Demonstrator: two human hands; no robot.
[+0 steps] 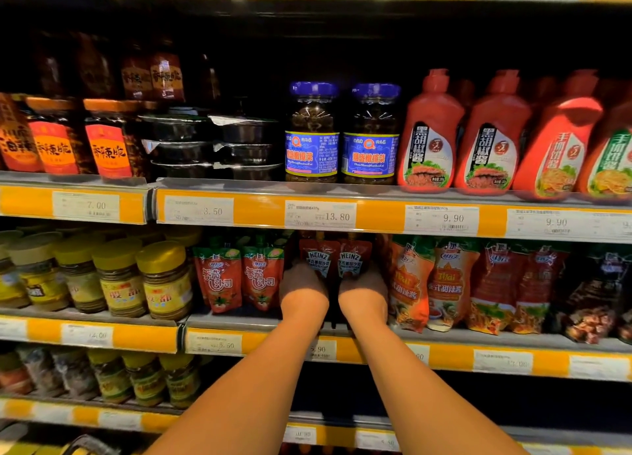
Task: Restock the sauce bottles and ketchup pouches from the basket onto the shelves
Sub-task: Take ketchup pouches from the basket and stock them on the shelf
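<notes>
We observe two Heinz ketchup pouches standing upright, side by side, on the second shelf from the top of those in view. The left pouch sits directly above and in front of the left hand; the right pouch sits likewise at the right hand. Each hand meets the lower part of its pouch, and the pouch tops with their spouts rise clear above the knuckles.

Both forearms are extended forward and slightly upward from the bottom of the frame, roughly parallel, wrists just above the shelf edge with its yellow price strip. The backs of the hands face us; the fingers are hidden behind the hands and the pouches. We cannot tell whether either grip is clamped on its pouch or merely resting against it.

The two pouches stand between red tomato sauce pouches on the left and orange Thai chilli sauce pouches on the right. On the shelf above we note blue-lidded jars and red squeeze bottles. A dark curved handle-like shape shows at the bottom left; we cannot identify it.
</notes>
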